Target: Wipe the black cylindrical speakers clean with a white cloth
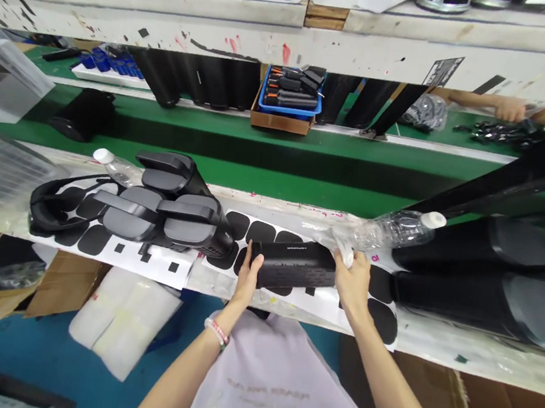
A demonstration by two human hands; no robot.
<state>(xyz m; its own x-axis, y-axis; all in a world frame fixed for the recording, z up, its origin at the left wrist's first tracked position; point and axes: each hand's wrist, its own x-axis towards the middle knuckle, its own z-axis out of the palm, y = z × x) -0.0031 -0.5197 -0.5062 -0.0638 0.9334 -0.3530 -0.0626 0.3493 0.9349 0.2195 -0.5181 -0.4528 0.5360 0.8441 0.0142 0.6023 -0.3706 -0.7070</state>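
Note:
A long black speaker (297,267) with small white lettering lies on its side at the middle of the bench. My left hand (247,274) grips its left end, thumb on the near side. A crumpled white cloth (344,248) is pinched in my right hand (353,285), which presses at the speaker's right end. Beneath the speaker lies a white sheet with black rounded-square pads (261,231). To the left, several black units with grey tops and handles (189,226) stand close together on the bench.
Clear plastic bottles stand at left (119,167) and lie at right (394,230). Larger black units (466,296) lie at far right. Behind runs a green conveyor (239,149); beyond it sits a blue tray (290,103) of tools. Another person's hands (532,114) handle black parts.

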